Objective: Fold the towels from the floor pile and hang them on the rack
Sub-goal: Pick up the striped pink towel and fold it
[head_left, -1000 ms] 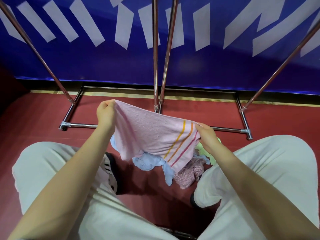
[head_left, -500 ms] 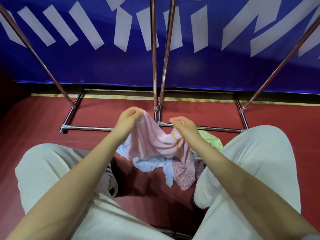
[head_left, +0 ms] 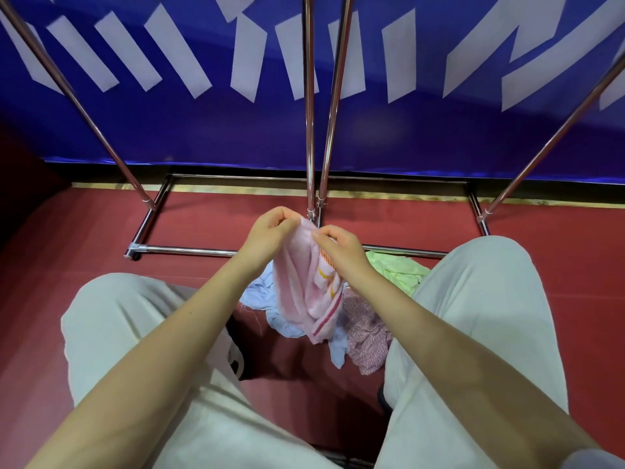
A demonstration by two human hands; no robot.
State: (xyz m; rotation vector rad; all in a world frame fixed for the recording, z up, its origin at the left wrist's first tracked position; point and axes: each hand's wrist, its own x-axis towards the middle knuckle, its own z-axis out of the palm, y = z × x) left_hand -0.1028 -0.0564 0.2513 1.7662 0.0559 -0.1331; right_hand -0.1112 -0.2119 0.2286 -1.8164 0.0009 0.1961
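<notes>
Pinching the top edge of a pink towel [head_left: 304,282], the left hand [head_left: 269,231] and the right hand [head_left: 341,247] are meeting almost fingertip to fingertip above the floor pile. The left hand's fingers are curling inward with the thumb closing on the cloth's upper corner; the right hand's thumb and forefinger are clamping the neighbouring corner, its other fingers curling behind the fabric. The towel is hanging down between the two forearms in loose vertical folds, its orange and red stripes [head_left: 326,275] showing on the side nearer the right wrist, and its lower end is dangling over the pile.

Beneath it, the pile is lying on the red floor [head_left: 67,252] between the person's knees: a light blue cloth [head_left: 260,294] is spreading to the left and trailing down under the pink towel, a speckled pink cloth [head_left: 367,336] is sitting just beside the right leg, and a pale green cloth [head_left: 395,270] is lying farther back, touching the near bar of the rack.

The rack [head_left: 309,96] is standing just beyond the hands, its chrome base bars resting on the floor and its poles rising against a blue banner [head_left: 422,137] with white slanted marks. Light trousers [head_left: 135,326] are covering both bent legs, and a dark shoe with white stripes [head_left: 235,353] is peeking out by the left leg
</notes>
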